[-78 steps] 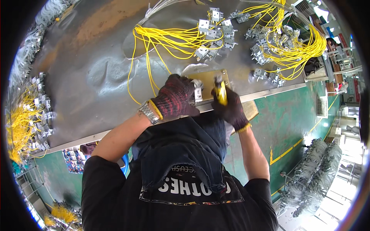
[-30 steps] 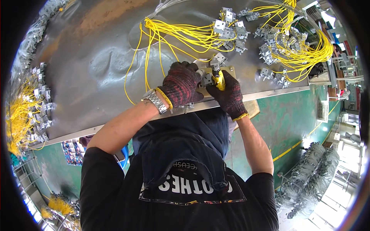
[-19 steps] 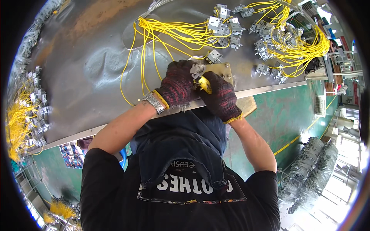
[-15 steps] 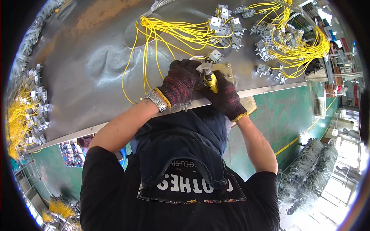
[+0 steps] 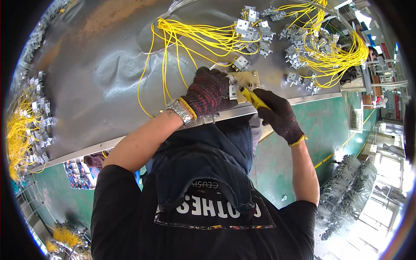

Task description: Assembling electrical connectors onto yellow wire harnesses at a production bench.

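Note:
Both my hands wear dark red-and-black knit gloves. Near the table's front edge, my left hand is closed round a small silver metal bracket, its fingertips partly hidden. The bracket sits against the left side of a brass-coloured plate with bolts in it. My right hand grips a yellow-handled tool, whose dark tip points up and left at the plate; its exact kind cannot be made out. Just beyond the plate lies a metal box-shaped fitting with a yellow wire.
A bundle of yellow wires with metal fittings lies across the grey metal table. More wired fittings are piled at the far right, others along the left edge. Green floor shows beyond the table's front edge.
My right hand has drawn back to the right and nearer me with the yellow-handled tool, away from the bracket. That uncovers the bracket and plate. The left hand stays nearly in place.

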The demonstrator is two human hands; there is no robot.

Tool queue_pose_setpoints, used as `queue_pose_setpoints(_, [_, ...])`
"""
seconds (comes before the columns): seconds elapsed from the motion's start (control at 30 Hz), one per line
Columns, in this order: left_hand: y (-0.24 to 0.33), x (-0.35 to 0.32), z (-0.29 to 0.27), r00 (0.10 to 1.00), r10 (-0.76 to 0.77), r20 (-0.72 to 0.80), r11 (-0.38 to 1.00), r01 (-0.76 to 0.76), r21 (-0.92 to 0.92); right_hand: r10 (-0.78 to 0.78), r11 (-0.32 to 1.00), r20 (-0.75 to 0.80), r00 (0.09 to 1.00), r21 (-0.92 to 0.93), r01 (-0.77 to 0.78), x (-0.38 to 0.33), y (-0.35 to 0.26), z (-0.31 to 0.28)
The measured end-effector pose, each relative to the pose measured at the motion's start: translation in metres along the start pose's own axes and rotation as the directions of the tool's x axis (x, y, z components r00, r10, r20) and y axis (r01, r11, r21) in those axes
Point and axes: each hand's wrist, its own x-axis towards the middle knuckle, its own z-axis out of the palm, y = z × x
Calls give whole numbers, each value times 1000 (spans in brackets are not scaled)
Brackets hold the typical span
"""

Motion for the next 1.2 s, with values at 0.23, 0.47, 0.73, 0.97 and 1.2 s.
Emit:
queue_pose_setpoints(0.23, [-1,2,8,999,30,-39,999,-29,26,-341,811,-109,934,-537,233,-5,-22,14])
queue_pose_setpoints(0.47, [-4,3,11,986,102,-130,992,-112,-66,-320,754,-175,931,-643,139,-10,-40,29])
queue_pose_setpoints(0.73, [0,12,-3,997,65,51,997,-63,-39,-359,760,-238,902,-635,135,2,-29,29])
queue_pose_setpoints(0.97, [3,17,-12,990,21,143,997,-9,-81,-385,796,-259,886,-579,176,5,-20,29])
queue_pose_setpoints(1.2, [5,19,-12,990,4,142,999,2,-43,-365,793,-293,883,-596,130,1,-21,33])
